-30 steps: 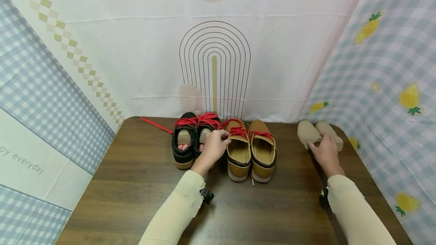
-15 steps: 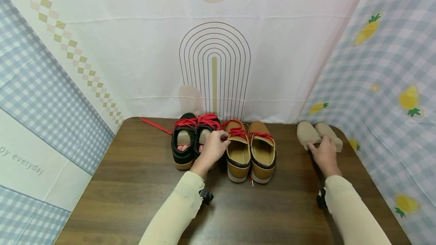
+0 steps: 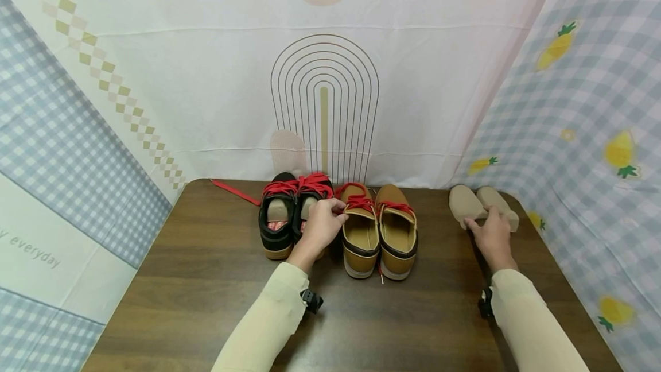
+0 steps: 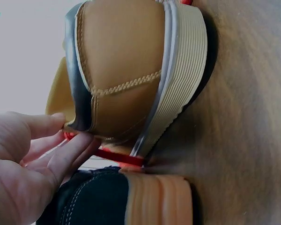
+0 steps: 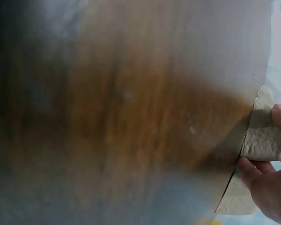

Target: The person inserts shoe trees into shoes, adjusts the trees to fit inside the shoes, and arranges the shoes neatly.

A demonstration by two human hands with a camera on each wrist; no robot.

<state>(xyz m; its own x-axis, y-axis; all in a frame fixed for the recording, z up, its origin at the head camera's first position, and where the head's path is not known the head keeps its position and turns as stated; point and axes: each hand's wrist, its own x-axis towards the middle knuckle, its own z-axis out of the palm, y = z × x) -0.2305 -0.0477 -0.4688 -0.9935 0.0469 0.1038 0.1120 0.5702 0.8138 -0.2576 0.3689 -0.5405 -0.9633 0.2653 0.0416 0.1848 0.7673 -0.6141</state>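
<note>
On the table (image 3: 206,314), black shoes (image 3: 279,240) stood beside tan shoes (image 3: 399,234).
The left hand (image 3: 322,224) pinched one tan shoe's edge between thumb and fingers; the right hand (image 3: 494,237) pinched a beige form (image 5: 261,140) near the far right corner.

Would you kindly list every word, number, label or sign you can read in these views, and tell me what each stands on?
"y everyday": grey letters on the white band of the left-hand checked cloth, head view; the picture's edge cuts off the start.
Pink lining of the black shoes: marks too small to read.
Brown shoes and beige pieces: no readable text.
</note>
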